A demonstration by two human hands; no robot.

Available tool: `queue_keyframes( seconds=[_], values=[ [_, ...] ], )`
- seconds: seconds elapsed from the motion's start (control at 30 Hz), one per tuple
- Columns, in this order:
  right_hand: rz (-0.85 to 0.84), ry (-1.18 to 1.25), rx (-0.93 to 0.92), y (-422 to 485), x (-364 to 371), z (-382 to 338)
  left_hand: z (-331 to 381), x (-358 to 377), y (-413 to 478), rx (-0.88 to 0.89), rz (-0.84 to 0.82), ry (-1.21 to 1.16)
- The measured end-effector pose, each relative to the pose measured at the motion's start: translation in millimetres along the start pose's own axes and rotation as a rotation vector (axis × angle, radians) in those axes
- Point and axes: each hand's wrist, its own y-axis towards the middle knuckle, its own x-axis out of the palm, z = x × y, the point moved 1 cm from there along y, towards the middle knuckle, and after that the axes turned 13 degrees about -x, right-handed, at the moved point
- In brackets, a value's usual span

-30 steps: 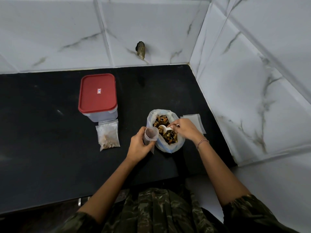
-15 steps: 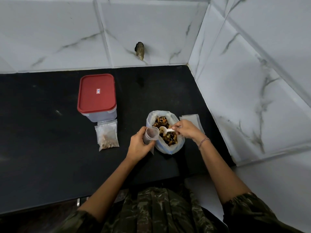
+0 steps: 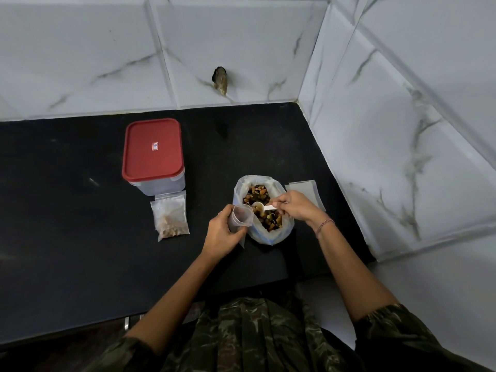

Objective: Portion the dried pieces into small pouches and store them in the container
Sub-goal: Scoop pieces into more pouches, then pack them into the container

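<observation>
Dried pieces (image 3: 271, 221) in bag (image 3: 268, 237), right fingers (image 3: 281, 204) pinch spoon (image 3: 269, 208), left fingers (image 3: 224, 213) grip open pouch (image 3: 241, 217), filled pouch (image 3: 170, 216) by lidded container (image 3: 153, 151)

Left hand (image 3: 220, 233) at frame centre, back toward camera, fingers and thumb curled round open small pouch (image 3: 240, 218). Right hand (image 3: 295, 208) just right of it, knuckles up, fingertips pinching handle of white spoon (image 3: 264, 208). Thin bracelet (image 3: 324, 225) on right wrist. Both forearms bare, entering from lower frame, angled inward toward each other; camouflage sleeves (image 3: 402, 326) bunched near elbows.
</observation>
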Motion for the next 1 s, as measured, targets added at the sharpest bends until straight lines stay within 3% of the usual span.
queue_keyframes(
  seconds=[0.13, 0.53, 1.0],
  values=[
    [-0.053, 0.076, 0.041, -4, -11, 2, -1, 1, -4, 0.005, 0.008, -0.006],
    [0.021, -0.107, -0.028, -3, 0, 3, -2, 0, -7, 0.001, 0.03, -0.019],
    [0.329, -0.361, -0.103, 1, 17, 4, 1, -8, 1, -0.081, 0.096, -0.077]
  ],
)
